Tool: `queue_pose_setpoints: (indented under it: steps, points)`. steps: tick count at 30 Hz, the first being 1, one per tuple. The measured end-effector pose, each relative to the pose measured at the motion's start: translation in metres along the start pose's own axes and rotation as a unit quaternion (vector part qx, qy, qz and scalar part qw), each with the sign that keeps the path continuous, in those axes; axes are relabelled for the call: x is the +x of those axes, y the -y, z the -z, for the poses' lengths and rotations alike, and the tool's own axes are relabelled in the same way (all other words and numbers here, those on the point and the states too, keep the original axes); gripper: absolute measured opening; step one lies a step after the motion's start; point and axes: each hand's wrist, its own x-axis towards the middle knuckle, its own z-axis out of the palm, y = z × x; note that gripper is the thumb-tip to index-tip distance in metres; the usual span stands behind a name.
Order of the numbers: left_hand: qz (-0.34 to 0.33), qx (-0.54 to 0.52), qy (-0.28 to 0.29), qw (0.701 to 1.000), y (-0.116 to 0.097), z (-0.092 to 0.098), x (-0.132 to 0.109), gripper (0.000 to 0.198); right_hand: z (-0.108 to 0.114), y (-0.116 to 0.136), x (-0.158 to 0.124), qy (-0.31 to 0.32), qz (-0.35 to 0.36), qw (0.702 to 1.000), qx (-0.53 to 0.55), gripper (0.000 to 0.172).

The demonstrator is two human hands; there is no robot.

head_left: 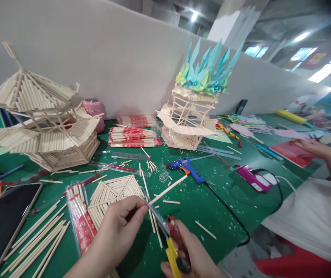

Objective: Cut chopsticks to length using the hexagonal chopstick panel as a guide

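My left hand [125,222] is closed, thumb and fingers pinching the near end of a pale wooden chopstick [169,189]. The stick points up and to the right from my fingertips. In my right hand [190,247] is a pair of scissors [159,219] with yellow, red and black handles. Their blades reach to the stick close beside my left fingertips; whether they touch it I cannot tell. Behind my left hand lies a flat panel of chopsticks [117,187], partly covered by the hand. A packet of chopsticks in red wrapping [80,216] rests left of it.
A blue glue gun [187,166] trails a black cable toward a purple power strip [255,178]. Stick-built pavilions [63,143] stand at the back. Loose sticks [40,239] and a phone [7,224] lie at left. Another person's hand [310,148] is over a red sheet [293,152].
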Motion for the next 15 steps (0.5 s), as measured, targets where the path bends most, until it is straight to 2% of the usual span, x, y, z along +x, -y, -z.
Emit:
queue_pose_setpoints:
  steps: [3, 7, 11, 15]
  points:
    - [0.032, -0.068, 0.039, 0.996, 0.0, 0.003, 0.003, 0.026, -0.003, -0.003, 0.0, -0.005, -0.044, 0.996, 0.075, 0.04]
    - [0.06, -0.128, 0.063, 0.988, 0.002, 0.004, 0.004, 0.027, -0.003, -0.005, 0.002, -0.022, -0.042, 0.998, 0.043, 0.036]
    - [0.076, -0.15, 0.06, 0.984, 0.002, 0.006, 0.002, 0.028, 0.002, -0.003, 0.0, 0.0, 0.018, 0.999, -0.042, 0.036]
    - [0.118, -0.212, 0.11, 0.964, 0.003, 0.013, 0.004, 0.03, 0.009, -0.009, 0.001, -0.002, 0.091, 0.987, -0.129, 0.041]
